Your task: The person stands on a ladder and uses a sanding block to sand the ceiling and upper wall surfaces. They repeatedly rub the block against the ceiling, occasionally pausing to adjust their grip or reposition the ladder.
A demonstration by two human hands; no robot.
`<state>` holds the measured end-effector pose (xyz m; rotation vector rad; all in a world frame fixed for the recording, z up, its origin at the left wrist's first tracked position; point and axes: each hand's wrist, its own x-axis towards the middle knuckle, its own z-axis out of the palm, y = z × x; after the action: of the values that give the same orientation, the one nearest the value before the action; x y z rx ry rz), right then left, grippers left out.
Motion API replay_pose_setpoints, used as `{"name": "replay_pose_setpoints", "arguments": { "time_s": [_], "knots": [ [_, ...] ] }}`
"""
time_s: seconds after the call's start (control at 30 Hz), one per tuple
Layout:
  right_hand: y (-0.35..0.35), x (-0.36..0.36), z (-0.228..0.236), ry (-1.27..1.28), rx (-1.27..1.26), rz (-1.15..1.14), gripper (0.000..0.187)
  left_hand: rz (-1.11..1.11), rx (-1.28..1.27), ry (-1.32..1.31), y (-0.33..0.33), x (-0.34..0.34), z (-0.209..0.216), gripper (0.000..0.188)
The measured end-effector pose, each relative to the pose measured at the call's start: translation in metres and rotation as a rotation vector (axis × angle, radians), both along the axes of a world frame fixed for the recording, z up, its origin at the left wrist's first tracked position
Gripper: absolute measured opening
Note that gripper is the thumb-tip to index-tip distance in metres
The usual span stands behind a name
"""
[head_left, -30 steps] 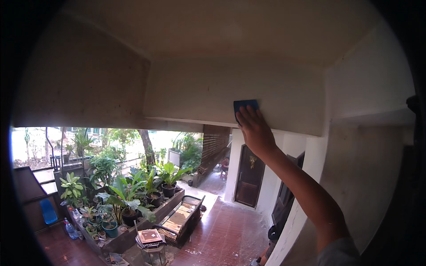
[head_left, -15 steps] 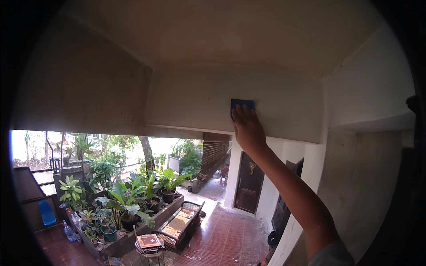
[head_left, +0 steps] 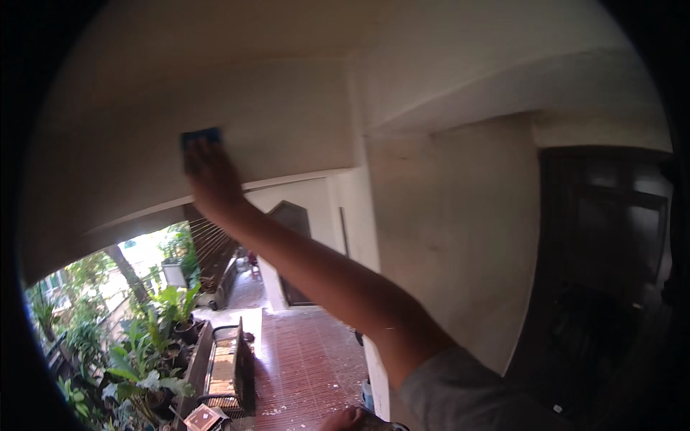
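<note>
My right hand point(head_left: 210, 172) is raised at the end of a stretched arm. Its fingers press a flat blue pad point(head_left: 201, 136), which looks like a piece of sandpaper, against the pale wall beam point(head_left: 287, 118) below the ceiling. Motion blurs the hand a little, and part of the pad is hidden under the fingers. At the lower edge, what seems to be my left hand point(head_left: 345, 418) shows only in part beside something dark. Its fingers are too unclear to tell whether they grip anything.
Below lie a reddish tiled floor point(head_left: 302, 359), a bamboo bench point(head_left: 224, 363) and potted plants point(head_left: 147, 373) along a low planter. To the right are a plastered wall point(head_left: 453, 237) and a dark wooden door point(head_left: 611, 223). A small box point(head_left: 205, 418) sits low down.
The view has turned to the right, bringing the dark door in. My right hand, with the pad still under its fingers, now appears farther left in the picture, still at the beam.
</note>
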<state>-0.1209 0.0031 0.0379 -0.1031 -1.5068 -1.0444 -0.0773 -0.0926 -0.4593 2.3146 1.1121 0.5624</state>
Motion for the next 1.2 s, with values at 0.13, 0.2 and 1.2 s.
{"name": "replay_pose_setpoints", "arguments": {
  "time_s": [0.13,0.2,1.2],
  "knots": [
    [0.009,-0.009,0.004,0.092,0.089,-0.031,0.039,0.035,0.020,0.083,-0.006,-0.006,0.009,0.053],
    [0.020,-0.005,0.001,0.036,0.022,0.000,0.038,0.148,-0.097,0.126,-0.006,-0.008,0.009,0.052],
    [-0.004,0.021,0.005,-0.097,-0.121,-0.384,0.035,0.083,0.010,0.015,-0.007,0.005,0.016,0.046]
  ]
}}
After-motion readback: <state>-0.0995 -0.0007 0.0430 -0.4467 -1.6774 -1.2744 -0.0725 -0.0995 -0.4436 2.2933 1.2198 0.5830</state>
